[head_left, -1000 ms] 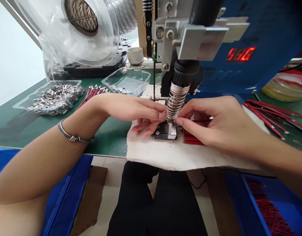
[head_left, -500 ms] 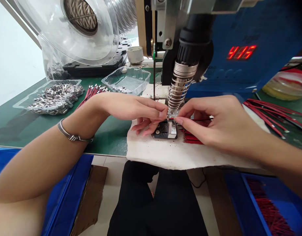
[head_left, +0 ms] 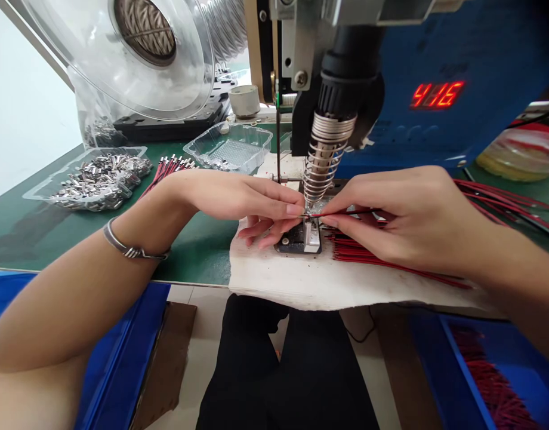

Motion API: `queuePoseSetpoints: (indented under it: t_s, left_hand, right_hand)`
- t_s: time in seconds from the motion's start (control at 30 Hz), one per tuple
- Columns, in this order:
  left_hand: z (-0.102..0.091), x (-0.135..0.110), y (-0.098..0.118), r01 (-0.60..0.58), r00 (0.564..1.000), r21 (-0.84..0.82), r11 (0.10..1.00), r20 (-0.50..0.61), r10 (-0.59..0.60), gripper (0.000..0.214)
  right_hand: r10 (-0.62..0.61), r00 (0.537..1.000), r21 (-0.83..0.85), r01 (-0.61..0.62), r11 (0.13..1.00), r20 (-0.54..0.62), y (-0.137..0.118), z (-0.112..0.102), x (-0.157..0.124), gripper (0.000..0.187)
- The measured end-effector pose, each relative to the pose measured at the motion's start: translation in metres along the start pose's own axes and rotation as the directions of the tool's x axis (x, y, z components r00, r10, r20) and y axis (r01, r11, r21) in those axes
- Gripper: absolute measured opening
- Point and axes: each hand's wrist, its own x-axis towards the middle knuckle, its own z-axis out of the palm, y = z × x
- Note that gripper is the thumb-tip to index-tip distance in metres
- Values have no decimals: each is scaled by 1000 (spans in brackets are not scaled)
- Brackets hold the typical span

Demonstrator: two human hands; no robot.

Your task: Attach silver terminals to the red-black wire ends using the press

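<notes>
Your right hand (head_left: pixel 402 212) pinches the thin red-and-black wire (head_left: pixel 359 211), its long axis running leftward from that grip over the small silver metal block (head_left: pixel 312 240) toward your left hand (head_left: pixel 238 199), whose contents, if any, I cannot tell.

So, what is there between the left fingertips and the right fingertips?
In the head view, the lower end of the spring-wrapped soldering iron and, beneath it, a silver fixture block; the red wire pinched by the right hand reaches in.
</notes>
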Motion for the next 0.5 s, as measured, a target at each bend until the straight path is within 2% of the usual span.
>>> queuePoseSetpoints:
  t_s: [0.2, 0.27, 0.33, 0.4, 0.5]
  left_hand:
    - [-5, -3, -3, 34, 999, 45, 998, 14, -35, 63]
    - [-10, -6, -7, 74, 997, 99, 992, -21, -72, 70]
    - [-16, -9, -11, 135, 984, 161, 978, -137, -113, 73]
    - [-21, -10, -16, 174, 951, 210, 962, -290, -109, 68]
    - [-22, -8, -24, 125, 909, 268, 955, -416, -2, 60]
  right_hand:
    - [-62, 998, -16, 62, 998, 11, 1, -1, -2, 18]
    - [-49, 999, -13, 49, 999, 22, 2, -1, -2, 20]
    - [-36, 999, 1, 36, 999, 23, 2, -2, -1, 22]
    - [-26, 999, 24, 25, 999, 27, 1, -2, -1, 24]
    - [17, 1000, 52, -18, 998, 24, 0, -3, 1, 23]
